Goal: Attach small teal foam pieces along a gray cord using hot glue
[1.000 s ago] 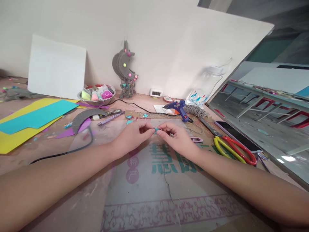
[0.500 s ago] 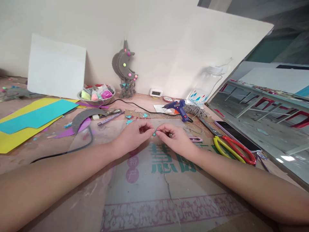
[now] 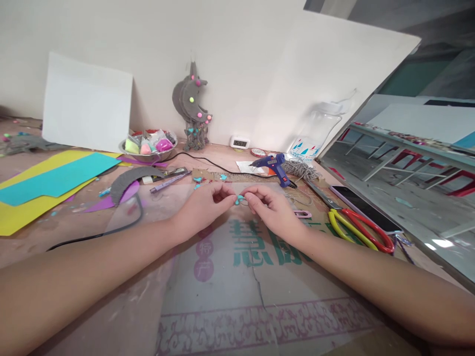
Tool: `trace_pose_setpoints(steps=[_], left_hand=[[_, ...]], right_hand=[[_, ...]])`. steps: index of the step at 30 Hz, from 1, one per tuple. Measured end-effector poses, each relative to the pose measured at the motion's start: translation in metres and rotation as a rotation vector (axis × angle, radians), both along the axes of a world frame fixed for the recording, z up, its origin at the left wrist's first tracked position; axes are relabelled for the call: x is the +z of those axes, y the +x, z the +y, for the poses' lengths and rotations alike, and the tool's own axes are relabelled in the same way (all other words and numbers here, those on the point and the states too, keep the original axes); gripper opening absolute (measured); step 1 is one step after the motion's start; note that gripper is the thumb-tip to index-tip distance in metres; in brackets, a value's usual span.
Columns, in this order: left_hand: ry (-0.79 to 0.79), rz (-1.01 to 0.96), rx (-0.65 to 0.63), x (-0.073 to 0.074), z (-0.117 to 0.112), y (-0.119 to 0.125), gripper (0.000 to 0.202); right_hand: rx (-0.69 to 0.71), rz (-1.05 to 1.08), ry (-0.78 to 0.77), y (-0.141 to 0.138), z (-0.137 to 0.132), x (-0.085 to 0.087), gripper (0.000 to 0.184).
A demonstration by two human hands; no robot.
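Both of my hands meet over a clear plastic sheet point(image 3: 174, 257) laid on printed cardboard. My left hand point(image 3: 206, 206) and my right hand point(image 3: 269, 207) each pinch a small teal piece point(image 3: 240, 199) between their fingertips. Their fingers are curled and pressed together. Other small teal shapes point(image 3: 198, 180) lie on the table just beyond the hands. A blue glue gun point(image 3: 272, 165) stands on its rest behind my right hand, its black cord running left.
Red-and-yellow scissors point(image 3: 358, 228) and a phone point(image 3: 361, 205) lie at the right. A metal bowl of coloured bits point(image 3: 148, 147), a grey moon ornament point(image 3: 193, 106), yellow and teal foam sheets point(image 3: 52, 180), a grey felt crescent point(image 3: 128, 180) and a plastic jar point(image 3: 315, 131) lie farther off.
The hands stay in place. The fingertips shift slightly around the teal piece, drawing a little closer together and then turning it.
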State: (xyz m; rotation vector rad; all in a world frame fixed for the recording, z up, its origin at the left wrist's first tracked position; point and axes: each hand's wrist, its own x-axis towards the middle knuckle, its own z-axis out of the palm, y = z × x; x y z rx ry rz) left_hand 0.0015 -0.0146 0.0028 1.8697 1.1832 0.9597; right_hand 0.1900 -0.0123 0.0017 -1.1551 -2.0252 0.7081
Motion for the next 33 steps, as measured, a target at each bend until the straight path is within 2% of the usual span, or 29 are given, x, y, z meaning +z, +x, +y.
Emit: trace_pose_setpoints(steps=[5,10,14,19,23,27,30,33], left_hand=[[-0.009,-0.035,0.059,0.0,0.001,-0.001,0.017],[-0.034,-0.064,0.046,-0.002,0.003,-0.002,0.022],[-0.057,-0.088,0.054,-0.002,0.003,-0.002,0.022],[-0.055,-0.125,0.049,-0.004,0.006,-0.002,0.021],[-0.041,-0.117,0.036,-0.003,0.006,-0.002,0.021],[-0.064,-0.079,0.04,-0.001,0.003,-0.001,0.021],[-0.073,-0.06,0.032,-0.001,0.002,-0.001,0.021],[-0.05,-0.059,0.023,-0.001,0.003,0.0,0.02]], right_hand=[[0.028,0.032,-0.026,0.001,0.0,-0.002,0.026],[0.123,0.013,-0.078,0.0,0.0,-0.003,0.034],[0.114,-0.01,-0.075,-0.002,0.001,-0.006,0.034],[0.015,-0.049,0.078,-0.001,0.001,-0.004,0.025],[-0.094,-0.002,0.213,0.004,0.002,0.004,0.022],[-0.101,0.004,0.266,0.006,0.003,0.007,0.021],[-0.053,-0.001,0.236,0.004,0.001,0.006,0.02],[0.016,0.018,0.142,0.002,-0.002,0.003,0.03]])
